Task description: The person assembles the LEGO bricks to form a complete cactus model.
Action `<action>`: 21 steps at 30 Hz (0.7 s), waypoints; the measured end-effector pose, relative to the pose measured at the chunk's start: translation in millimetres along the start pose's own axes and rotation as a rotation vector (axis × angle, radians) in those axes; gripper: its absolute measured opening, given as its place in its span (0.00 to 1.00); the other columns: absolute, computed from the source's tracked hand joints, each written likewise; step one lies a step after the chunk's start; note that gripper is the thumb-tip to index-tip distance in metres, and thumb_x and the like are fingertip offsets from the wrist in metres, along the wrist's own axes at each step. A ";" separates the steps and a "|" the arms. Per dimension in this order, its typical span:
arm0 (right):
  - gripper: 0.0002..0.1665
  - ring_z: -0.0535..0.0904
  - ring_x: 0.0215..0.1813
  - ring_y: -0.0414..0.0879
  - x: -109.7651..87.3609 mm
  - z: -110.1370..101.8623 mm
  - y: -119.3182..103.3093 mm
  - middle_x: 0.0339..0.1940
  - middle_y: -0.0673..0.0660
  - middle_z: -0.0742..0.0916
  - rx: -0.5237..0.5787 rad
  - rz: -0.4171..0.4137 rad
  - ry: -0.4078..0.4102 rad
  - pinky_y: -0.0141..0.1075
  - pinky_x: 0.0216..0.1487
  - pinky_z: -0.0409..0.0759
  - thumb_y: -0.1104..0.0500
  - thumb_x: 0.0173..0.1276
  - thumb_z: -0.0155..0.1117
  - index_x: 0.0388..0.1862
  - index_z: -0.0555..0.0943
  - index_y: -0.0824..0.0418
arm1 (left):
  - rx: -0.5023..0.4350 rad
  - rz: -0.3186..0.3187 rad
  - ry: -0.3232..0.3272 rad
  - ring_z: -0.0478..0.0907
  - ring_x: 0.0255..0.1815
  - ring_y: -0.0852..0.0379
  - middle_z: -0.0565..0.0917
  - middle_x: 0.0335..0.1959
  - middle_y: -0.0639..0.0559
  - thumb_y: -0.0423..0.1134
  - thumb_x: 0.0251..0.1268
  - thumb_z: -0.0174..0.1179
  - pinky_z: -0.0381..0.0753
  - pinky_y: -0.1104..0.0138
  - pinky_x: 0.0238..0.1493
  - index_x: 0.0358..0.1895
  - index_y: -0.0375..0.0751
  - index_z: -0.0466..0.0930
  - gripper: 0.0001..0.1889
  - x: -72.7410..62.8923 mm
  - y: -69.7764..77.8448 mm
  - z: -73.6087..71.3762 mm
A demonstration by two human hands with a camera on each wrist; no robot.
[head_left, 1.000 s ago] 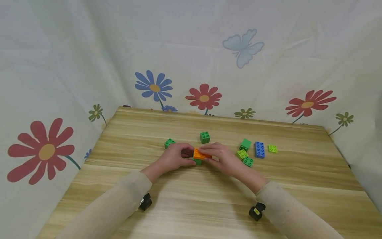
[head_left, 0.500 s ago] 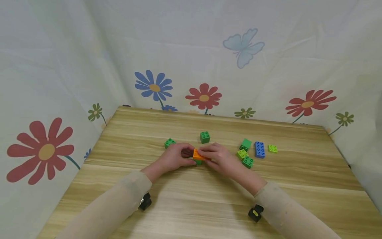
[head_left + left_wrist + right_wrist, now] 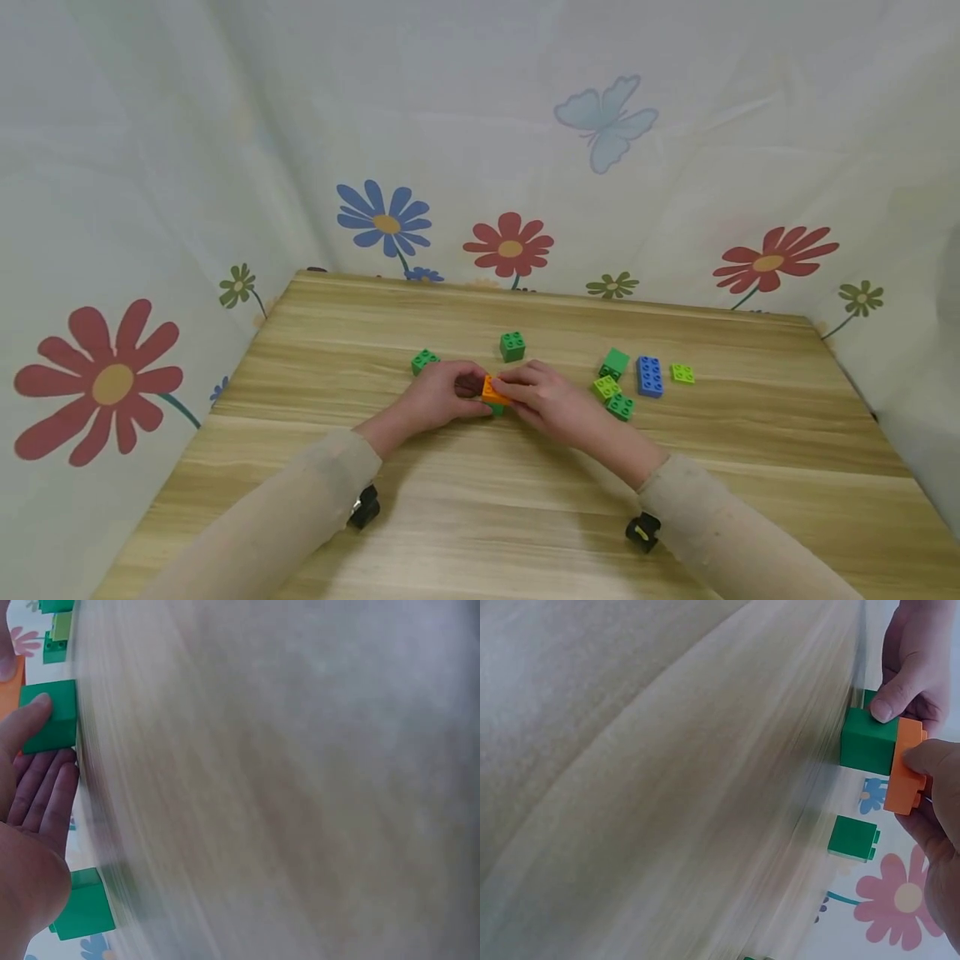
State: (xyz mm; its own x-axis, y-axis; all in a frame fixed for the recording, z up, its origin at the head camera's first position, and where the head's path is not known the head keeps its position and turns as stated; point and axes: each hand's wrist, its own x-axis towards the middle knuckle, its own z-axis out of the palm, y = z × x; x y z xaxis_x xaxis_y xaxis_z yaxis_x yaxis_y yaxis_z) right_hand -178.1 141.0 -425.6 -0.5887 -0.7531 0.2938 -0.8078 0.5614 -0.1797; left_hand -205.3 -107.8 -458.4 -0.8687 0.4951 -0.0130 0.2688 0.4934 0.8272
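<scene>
Near the middle of the table, my left hand [image 3: 435, 396] grips a green brick [image 3: 866, 742], its thumb pressed on the side facing me. An orange brick [image 3: 906, 776], thinner and longer, sits on top and overhangs the green one toward the right. My right hand [image 3: 566, 408] pinches this overhanging part between thumb and fingers, which cover much of it in the head view. Whether the two bricks are fully pressed together cannot be told. In the left wrist view the green brick [image 3: 58, 724] stands at table level.
Single green bricks lie beyond the left hand [image 3: 423, 361] and at the back [image 3: 512, 347]. Right of the right hand are a green brick [image 3: 614, 364], a lime brick [image 3: 606, 387], another green brick [image 3: 620, 407], a blue brick [image 3: 649, 377] and a flat lime brick [image 3: 682, 373].
My right hand's fingers have slid slightly left and now cover more of the orange brick. The left hand keeps its grip. The head view has shifted a little.
</scene>
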 end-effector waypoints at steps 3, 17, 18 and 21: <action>0.25 0.83 0.63 0.53 -0.3 -0.1 -0.1 0.63 0.58 0.87 0.013 0.003 -0.009 0.44 0.63 0.86 0.63 0.73 0.74 0.68 0.85 0.59 | -0.004 0.006 0.006 0.88 0.56 0.55 0.90 0.52 0.55 0.40 0.63 0.80 0.87 0.61 0.60 0.54 0.48 0.88 0.17 -0.6 -1.5 1.6; 0.32 0.81 0.69 0.55 -4.9 -3.7 -1.3 0.69 0.57 0.85 0.098 0.112 -0.040 0.48 0.68 0.83 0.58 0.74 0.75 0.75 0.80 0.57 | -0.006 0.038 0.016 0.88 0.56 0.54 0.90 0.53 0.52 0.39 0.63 0.80 0.87 0.64 0.60 0.54 0.45 0.87 0.18 -0.8 -1.2 2.9; 0.33 0.82 0.69 0.55 -5.5 -3.9 -1.3 0.69 0.58 0.85 0.108 0.120 -0.036 0.49 0.68 0.83 0.58 0.73 0.75 0.75 0.79 0.58 | -0.007 0.040 0.016 0.88 0.56 0.54 0.90 0.53 0.52 0.39 0.63 0.79 0.87 0.64 0.60 0.54 0.45 0.87 0.18 -0.8 -0.9 2.9; 0.34 0.83 0.68 0.56 -7.6 -4.0 -0.2 0.68 0.59 0.86 0.131 0.131 -0.022 0.49 0.67 0.84 0.58 0.73 0.76 0.75 0.78 0.60 | -0.006 0.036 0.016 0.88 0.56 0.54 0.89 0.54 0.51 0.38 0.63 0.79 0.87 0.64 0.60 0.54 0.44 0.87 0.18 -1.3 -0.4 2.9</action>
State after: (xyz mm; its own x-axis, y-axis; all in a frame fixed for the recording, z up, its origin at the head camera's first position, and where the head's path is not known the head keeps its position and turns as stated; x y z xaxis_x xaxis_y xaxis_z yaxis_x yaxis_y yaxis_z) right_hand -173.3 147.9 -424.0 -0.6886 -0.6844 0.2397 -0.7202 0.6069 -0.3361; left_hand -203.1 -106.5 -460.3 -0.8654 0.5004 0.0257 0.2970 0.4711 0.8306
